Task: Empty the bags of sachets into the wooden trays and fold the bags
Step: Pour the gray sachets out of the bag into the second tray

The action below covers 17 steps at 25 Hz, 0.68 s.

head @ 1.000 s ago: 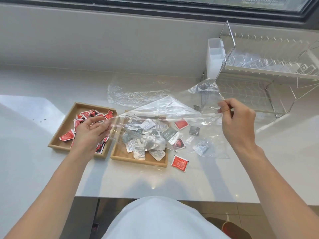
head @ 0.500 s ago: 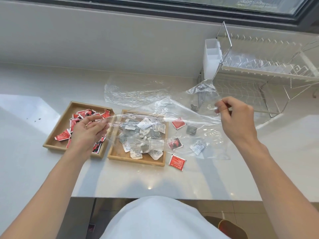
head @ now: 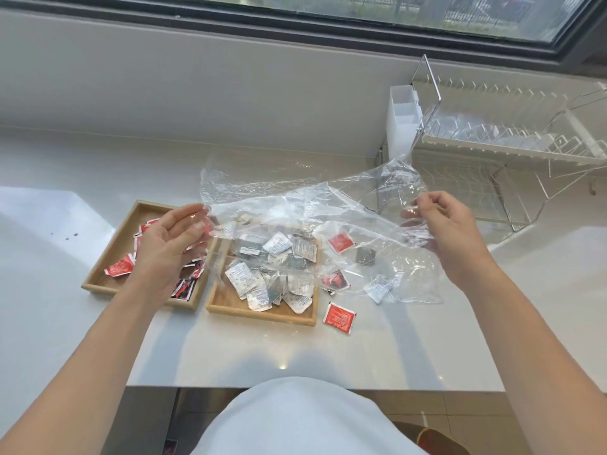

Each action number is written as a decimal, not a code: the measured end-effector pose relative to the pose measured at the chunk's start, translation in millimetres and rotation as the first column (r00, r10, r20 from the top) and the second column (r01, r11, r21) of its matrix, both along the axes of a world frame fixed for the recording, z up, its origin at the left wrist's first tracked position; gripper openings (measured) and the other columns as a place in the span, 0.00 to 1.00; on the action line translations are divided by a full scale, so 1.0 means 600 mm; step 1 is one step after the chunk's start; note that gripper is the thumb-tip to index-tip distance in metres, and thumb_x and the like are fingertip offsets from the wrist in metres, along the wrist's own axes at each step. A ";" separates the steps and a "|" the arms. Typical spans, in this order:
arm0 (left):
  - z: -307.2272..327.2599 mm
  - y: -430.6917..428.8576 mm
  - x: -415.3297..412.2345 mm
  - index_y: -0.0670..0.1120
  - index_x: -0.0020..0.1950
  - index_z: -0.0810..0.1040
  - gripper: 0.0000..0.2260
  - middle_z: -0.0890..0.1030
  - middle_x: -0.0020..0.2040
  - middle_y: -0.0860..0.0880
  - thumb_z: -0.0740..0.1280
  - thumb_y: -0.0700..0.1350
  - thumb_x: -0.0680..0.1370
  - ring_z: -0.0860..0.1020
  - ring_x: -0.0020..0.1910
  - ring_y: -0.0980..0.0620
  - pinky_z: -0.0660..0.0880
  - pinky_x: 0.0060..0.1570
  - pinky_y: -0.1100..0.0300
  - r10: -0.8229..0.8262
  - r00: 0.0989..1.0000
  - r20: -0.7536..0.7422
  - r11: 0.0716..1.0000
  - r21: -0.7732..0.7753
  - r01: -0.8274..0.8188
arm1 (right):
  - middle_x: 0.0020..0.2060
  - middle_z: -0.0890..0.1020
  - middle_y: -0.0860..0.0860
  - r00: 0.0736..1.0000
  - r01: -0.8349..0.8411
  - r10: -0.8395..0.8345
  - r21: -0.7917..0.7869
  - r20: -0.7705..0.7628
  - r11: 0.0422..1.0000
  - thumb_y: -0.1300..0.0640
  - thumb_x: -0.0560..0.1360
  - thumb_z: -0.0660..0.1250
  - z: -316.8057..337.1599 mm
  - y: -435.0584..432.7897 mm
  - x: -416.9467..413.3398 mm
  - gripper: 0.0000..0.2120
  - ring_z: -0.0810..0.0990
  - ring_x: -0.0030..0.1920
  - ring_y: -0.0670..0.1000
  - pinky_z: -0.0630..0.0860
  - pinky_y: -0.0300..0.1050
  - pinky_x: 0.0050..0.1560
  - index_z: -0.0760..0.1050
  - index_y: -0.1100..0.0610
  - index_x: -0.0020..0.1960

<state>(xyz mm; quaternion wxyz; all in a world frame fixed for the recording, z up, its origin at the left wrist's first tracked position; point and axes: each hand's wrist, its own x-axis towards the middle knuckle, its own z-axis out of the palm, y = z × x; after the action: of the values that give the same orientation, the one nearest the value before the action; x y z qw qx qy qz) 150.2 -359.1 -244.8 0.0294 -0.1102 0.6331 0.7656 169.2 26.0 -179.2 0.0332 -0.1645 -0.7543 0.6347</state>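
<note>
A clear plastic bag [head: 295, 205] hangs stretched between my hands above the right wooden tray [head: 262, 315]. My left hand [head: 170, 247] holds the bag's left edge with loosely bent fingers, over the left wooden tray [head: 110, 244]. My right hand [head: 453, 234] pinches the right edge. The left tray holds red sachets [head: 120, 267]. Silver and white sachets [head: 259, 287] fill the right tray. Several loose sachets lie on the counter right of it, such as a red one [head: 340, 318] and a white one [head: 381, 287] seen through the bag.
More crumpled clear plastic [head: 243, 175] lies on the white counter behind the trays. A wire dish rack [head: 492, 159] and a white holder [head: 402, 123] stand at the back right. The counter's front edge [head: 295, 387] is close to my body.
Both hands have raised the bag and pulled it out flatter and wider. My left hand's fingers have loosened from a tight pinch.
</note>
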 end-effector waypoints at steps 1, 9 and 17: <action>0.001 -0.001 -0.004 0.50 0.59 0.79 0.15 0.85 0.51 0.55 0.66 0.34 0.78 0.82 0.41 0.59 0.79 0.40 0.67 -0.014 1.000 -0.010 1.000 -0.007 0.014 | 0.46 0.84 0.53 1.000 -0.024 0.025 -0.043 0.019 0.999 0.53 0.79 0.66 -0.005 0.000 -0.001 0.05 0.83 0.43 0.50 0.81 0.49 0.41 0.73 0.53 0.51; 0.014 -0.017 -0.044 0.58 0.70 0.70 0.27 0.78 0.66 0.52 0.69 0.37 0.74 0.84 0.51 0.51 0.80 0.54 0.54 -0.103 0.993 -0.050 0.994 -0.034 0.102 | 0.45 0.87 0.54 0.999 -0.035 0.036 -0.371 -0.005 0.928 0.73 0.78 0.59 -0.030 -0.012 -0.040 0.15 0.85 0.37 0.49 0.83 0.47 0.35 0.71 0.54 0.53; -0.015 -0.040 -0.102 0.43 0.62 0.77 0.12 0.84 0.50 0.44 0.64 0.36 0.80 0.84 0.44 0.52 0.82 0.46 0.58 -0.013 0.994 0.108 0.994 -0.107 0.025 | 0.49 0.86 0.57 0.999 0.028 -0.044 -0.495 -0.021 0.868 0.69 0.74 0.64 -0.070 -0.033 -0.120 0.12 0.86 0.45 0.55 0.83 0.53 0.44 0.72 0.55 0.54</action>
<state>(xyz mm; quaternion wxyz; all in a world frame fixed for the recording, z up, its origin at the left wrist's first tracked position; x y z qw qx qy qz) 89.2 -383.1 -253.6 0.0644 -0.1465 0.6723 0.7228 97.2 6.5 -221.1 0.0136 -0.1714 -0.5629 0.8084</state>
